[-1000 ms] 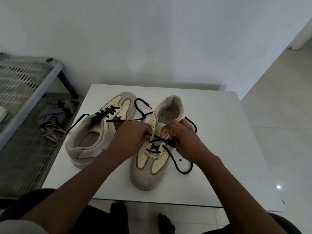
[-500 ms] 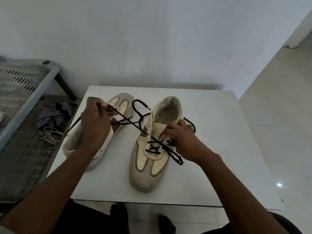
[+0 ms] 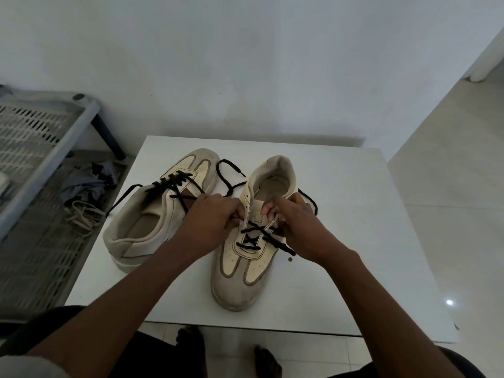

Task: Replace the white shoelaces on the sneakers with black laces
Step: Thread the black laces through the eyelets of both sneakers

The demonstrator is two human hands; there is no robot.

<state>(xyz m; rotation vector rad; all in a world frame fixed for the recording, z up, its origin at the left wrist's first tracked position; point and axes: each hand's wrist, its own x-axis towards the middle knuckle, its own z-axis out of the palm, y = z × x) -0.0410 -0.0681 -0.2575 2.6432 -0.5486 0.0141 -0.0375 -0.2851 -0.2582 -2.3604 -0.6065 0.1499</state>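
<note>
Left hand [image 3: 212, 222] pinches the lace [image 3: 256, 233] at the shoe's [image 3: 240, 279] 9 o'clock side, right hand [image 3: 297, 227] grips its 3 o'clock side; free eyelets [image 3: 246, 197] lie toward 12, along its length

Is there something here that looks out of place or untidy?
Yes: a tangle of pale laces lies off the table, on the grey mesh shelf beside crumpled cloth. The left sneaker and right sneaker also point opposite ways.

Table [image 3: 341, 208]: left sneaker [image 3: 141, 230] beside right sneaker [image 3: 240, 282] | left hand [image 3: 210, 225], right hand [image 3: 300, 227] on right sneaker | rack [image 3: 32, 159] left of table, laces [image 3: 81, 219] on it
</note>
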